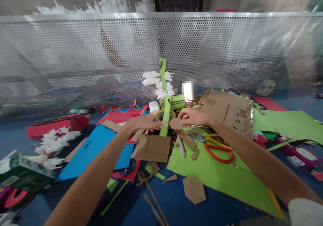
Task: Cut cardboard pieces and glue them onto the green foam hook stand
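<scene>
My left hand [146, 121] pinches the lower part of a green paper strip [166, 116] with a curled top. Between the thumb and fingers of my right hand [193, 116] is a small cardboard piece [176, 124], close to the strip's right side. A roll of tape [172, 114] lies partly hidden behind the strip. Just below my hands are a folded cardboard piece [157, 148] and a pink pen [181, 147]. Scissors with red and yellow handles [219, 153] lie to the right on green paper [227, 177].
Behind stands a perforated metal panel [101, 57]; in front of it rises another green strip with white paper tufts [164, 89]. Blue sheets [98, 145] and a green box [27, 172] lie left. A cardboard sheet [224, 109] lies right. Cardboard scraps [194, 189] litter the blue surface.
</scene>
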The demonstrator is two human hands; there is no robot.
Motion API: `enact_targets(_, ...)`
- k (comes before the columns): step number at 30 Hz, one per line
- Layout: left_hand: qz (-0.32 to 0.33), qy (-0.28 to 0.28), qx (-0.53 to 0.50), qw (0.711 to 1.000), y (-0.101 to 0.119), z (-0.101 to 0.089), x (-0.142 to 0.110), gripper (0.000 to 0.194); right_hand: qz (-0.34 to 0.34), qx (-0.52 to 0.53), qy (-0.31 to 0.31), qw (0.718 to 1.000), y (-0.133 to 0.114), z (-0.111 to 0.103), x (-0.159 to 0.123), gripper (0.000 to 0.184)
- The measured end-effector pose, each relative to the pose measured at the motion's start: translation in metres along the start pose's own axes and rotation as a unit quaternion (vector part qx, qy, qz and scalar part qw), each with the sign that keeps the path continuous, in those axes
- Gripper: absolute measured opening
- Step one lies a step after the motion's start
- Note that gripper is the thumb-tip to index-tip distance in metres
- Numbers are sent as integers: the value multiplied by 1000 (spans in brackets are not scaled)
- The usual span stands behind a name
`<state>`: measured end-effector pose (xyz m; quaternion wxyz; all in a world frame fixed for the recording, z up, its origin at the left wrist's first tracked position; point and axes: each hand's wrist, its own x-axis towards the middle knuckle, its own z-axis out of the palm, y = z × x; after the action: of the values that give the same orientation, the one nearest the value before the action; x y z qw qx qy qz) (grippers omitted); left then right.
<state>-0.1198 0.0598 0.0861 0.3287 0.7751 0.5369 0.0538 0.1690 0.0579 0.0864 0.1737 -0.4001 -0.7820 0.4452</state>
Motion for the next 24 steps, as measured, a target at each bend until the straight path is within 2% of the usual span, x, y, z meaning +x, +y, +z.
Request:
enact_targets(2,12,-74,-29,997,-1,3,0,49,4,-11,-2,1000,4,-2,1,25)
enact_targets(3,21,-88,-37,995,-1,4,0,46,-2,-25,-1,1000,5,-2,2,24)
enact_targets(6,38,-80,-63,994,0,3,-1,42,-40,-82,35,995,5,-3,3,20)
enact_targets(9,57,-38,-137,988,-4,-9,-8,40,-67,-90,68,991,1,-5,3,18)
enact_targets(14,92,93,-231,964,-6,-29,-27,54,-80,-9,81,993,-2,-4,1,15)
enact_targets(19,140,159,-230,950,7,-22,-25,64,-90,61,97,989,-5,11,1,29)
enact_targets(24,216,188,-198,937,22,-10,-18,75,-82,94,47,991,-15,26,-2,31)
